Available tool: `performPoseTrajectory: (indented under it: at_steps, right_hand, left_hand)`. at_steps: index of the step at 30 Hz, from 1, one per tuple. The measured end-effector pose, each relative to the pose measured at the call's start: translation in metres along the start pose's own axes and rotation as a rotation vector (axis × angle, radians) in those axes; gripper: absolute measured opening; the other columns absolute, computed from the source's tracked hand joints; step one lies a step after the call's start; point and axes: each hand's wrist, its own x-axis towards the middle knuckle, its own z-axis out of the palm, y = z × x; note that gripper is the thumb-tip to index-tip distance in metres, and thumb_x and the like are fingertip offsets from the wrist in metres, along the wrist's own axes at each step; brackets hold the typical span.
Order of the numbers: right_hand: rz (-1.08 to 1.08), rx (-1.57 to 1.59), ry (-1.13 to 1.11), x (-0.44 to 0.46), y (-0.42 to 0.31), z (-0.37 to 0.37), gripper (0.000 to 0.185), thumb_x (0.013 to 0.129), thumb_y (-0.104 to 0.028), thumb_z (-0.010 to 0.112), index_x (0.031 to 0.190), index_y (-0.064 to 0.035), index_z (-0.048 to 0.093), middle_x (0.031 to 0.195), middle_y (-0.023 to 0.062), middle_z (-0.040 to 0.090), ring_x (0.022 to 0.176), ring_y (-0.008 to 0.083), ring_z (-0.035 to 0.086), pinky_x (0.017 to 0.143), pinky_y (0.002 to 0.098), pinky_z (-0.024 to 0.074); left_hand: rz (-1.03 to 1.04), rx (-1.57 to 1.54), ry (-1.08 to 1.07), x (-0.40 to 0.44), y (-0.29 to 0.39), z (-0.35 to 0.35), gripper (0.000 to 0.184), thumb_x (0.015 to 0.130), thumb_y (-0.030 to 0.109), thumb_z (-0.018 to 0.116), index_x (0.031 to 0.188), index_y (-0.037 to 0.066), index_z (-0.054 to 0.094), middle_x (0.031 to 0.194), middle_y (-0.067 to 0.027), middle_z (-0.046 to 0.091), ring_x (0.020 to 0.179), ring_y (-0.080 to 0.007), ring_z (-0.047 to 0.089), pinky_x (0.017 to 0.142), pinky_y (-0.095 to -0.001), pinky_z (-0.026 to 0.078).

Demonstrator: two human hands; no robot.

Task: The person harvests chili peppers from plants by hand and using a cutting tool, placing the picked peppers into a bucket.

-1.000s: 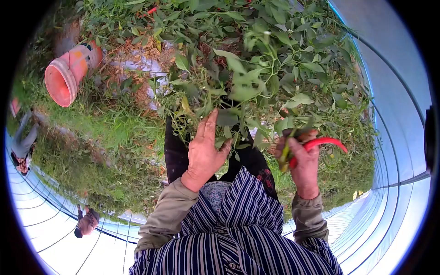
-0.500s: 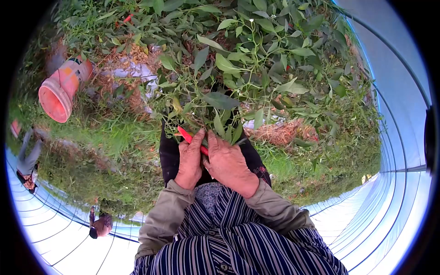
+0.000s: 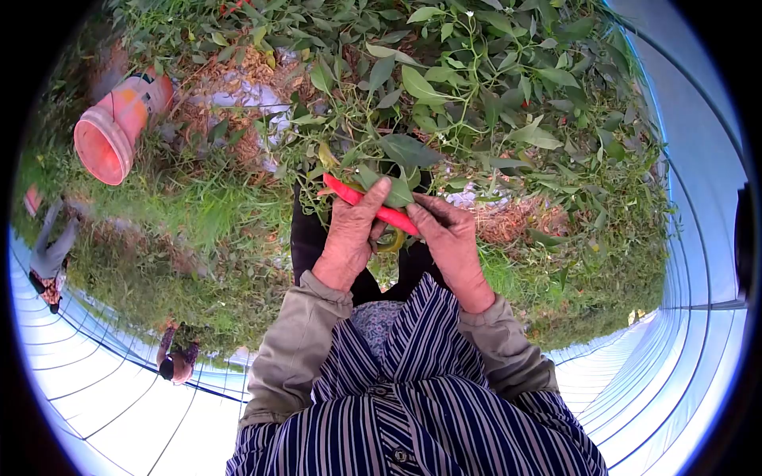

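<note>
A long red pepper [image 3: 373, 205] lies slantwise between my two hands in the head view. My left hand [image 3: 353, 232] has its thumb and fingers closed on the pepper's left part. The thumb and fingers of my right hand [image 3: 454, 243] pinch its right end. Below the red pepper, a curved yellow-green pepper [image 3: 390, 240] shows between the hands, partly hidden by them. A broad green leaf [image 3: 389, 187] touches the red pepper from above. Leafy pepper plants [image 3: 476, 103] stand just beyond the hands.
A pink bucket [image 3: 119, 131] lies on its side at the upper left. Two other people [image 3: 54, 246] are far off at the left and lower left. Straw and pale sheeting [image 3: 246, 94] cover some ground. A plastic greenhouse wall [image 3: 698, 159] curves along the right.
A second ago my hands were apart, the right holding peppers and the left at the plant. They came together, and the red pepper now lies across both, slightly higher than half a second ago.
</note>
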Motion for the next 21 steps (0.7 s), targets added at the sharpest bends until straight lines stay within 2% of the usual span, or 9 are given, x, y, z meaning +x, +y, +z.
performPoseTrajectory:
  at_steps: [3, 7, 10, 11, 13, 14, 18, 20, 21]
  right_hand:
    - [0.012, 0.05, 0.039, 0.003, 0.006, 0.002, 0.019, 0.085, -0.009, 0.058, 0.099, 0.0035, 0.061, 0.069, 0.0018, 0.054, 0.068, 0.0062, 0.052, 0.063, 0.0199, 0.0435]
    - [0.209, 0.432, 0.385, 0.008, 0.005, -0.005, 0.012, 0.086, -0.012, 0.058, 0.087, -0.0005, 0.058, 0.061, -0.0009, 0.052, 0.049, 0.0062, 0.044, 0.044, 0.02, 0.0333]
    - [0.019, -0.033, 0.354, 0.022, 0.016, -0.023, 0.026, 0.088, -0.019, 0.055, 0.101, 0.0028, 0.056, 0.077, 0.0051, 0.058, 0.066, 0.0092, 0.054, 0.058, 0.0213, 0.0443]
    - [0.018, -0.033, 0.348, 0.021, 0.013, -0.017, 0.026, 0.088, -0.019, 0.055, 0.101, 0.0028, 0.056, 0.077, 0.0051, 0.058, 0.066, 0.0092, 0.054, 0.058, 0.0213, 0.0443]
    - [-0.127, -0.087, 0.198, 0.012, 0.004, -0.008, 0.035, 0.088, -0.021, 0.054, 0.111, 0.0051, 0.051, 0.094, 0.0104, 0.06, 0.084, 0.0133, 0.057, 0.073, 0.0241, 0.0467]
    - [0.033, -0.016, -0.02, 0.005, -0.022, -0.006, 0.037, 0.085, -0.014, 0.056, 0.117, 0.0033, 0.048, 0.105, 0.0096, 0.059, 0.093, 0.0168, 0.055, 0.081, 0.0269, 0.0455]
    - [-0.102, 0.159, -0.155, -0.005, -0.025, 0.033, 0.038, 0.081, -0.008, 0.058, 0.116, 0.0016, 0.049, 0.108, 0.0081, 0.058, 0.091, 0.0222, 0.057, 0.082, 0.0305, 0.0456]
    - [-0.506, -0.444, -0.145, 0.001, -0.017, 0.037, 0.034, 0.079, -0.005, 0.057, 0.112, 0.0012, 0.051, 0.103, 0.0124, 0.059, 0.088, 0.0297, 0.059, 0.079, 0.0327, 0.0463]
    - [-0.507, -0.447, -0.145, 0.001, -0.012, 0.036, 0.034, 0.079, -0.005, 0.057, 0.112, 0.0012, 0.051, 0.103, 0.0124, 0.059, 0.088, 0.0297, 0.059, 0.079, 0.0327, 0.0463]
  left_hand:
    - [0.05, 0.026, -0.025, -0.005, -0.001, -0.001, 0.02, 0.077, 0.014, 0.069, 0.091, 0.008, 0.057, 0.077, 0.0015, 0.057, 0.058, -0.0026, 0.048, 0.043, -0.0162, 0.031]
    - [0.093, -0.018, -0.131, -0.004, 0.005, -0.023, 0.015, 0.082, 0.014, 0.063, 0.093, 0.006, 0.055, 0.083, -0.0019, 0.059, 0.05, -0.0034, 0.042, 0.042, -0.0157, 0.03]
    - [0.076, -0.201, -0.124, -0.003, 0.01, -0.043, 0.015, 0.086, 0.02, 0.058, 0.092, 0.007, 0.054, 0.087, -0.0042, 0.06, 0.046, -0.0036, 0.039, 0.04, -0.0159, 0.03]
    - [0.04, -0.325, -0.104, -0.001, 0.013, -0.047, 0.016, 0.087, 0.023, 0.057, 0.091, 0.007, 0.054, 0.088, -0.0049, 0.06, 0.044, -0.0037, 0.037, 0.04, -0.016, 0.03]
    - [0.026, -0.356, -0.117, 0.002, 0.016, -0.051, 0.016, 0.088, 0.025, 0.055, 0.09, 0.009, 0.054, 0.088, -0.0048, 0.061, 0.041, -0.0042, 0.035, 0.039, -0.0167, 0.031]
    - [0.033, -0.384, -0.068, 0.003, 0.017, -0.051, 0.017, 0.087, 0.024, 0.056, 0.089, 0.007, 0.054, 0.085, -0.0053, 0.061, 0.041, -0.0051, 0.034, 0.041, -0.0186, 0.029]
    - [-0.051, -0.534, -0.056, 0.002, 0.017, -0.052, 0.017, 0.087, 0.023, 0.057, 0.087, 0.007, 0.053, 0.083, -0.0076, 0.062, 0.043, -0.0069, 0.036, 0.043, -0.0196, 0.028]
    - [-0.084, -0.521, -0.023, 0.001, 0.013, -0.049, 0.017, 0.086, 0.024, 0.057, 0.087, 0.007, 0.053, 0.084, -0.008, 0.063, 0.046, -0.0074, 0.039, 0.042, -0.0192, 0.029]
    - [-0.117, -0.506, 0.01, 0.001, 0.011, -0.048, 0.018, 0.086, 0.024, 0.058, 0.087, 0.007, 0.053, 0.084, -0.0084, 0.063, 0.048, -0.0079, 0.042, 0.042, -0.0188, 0.03]
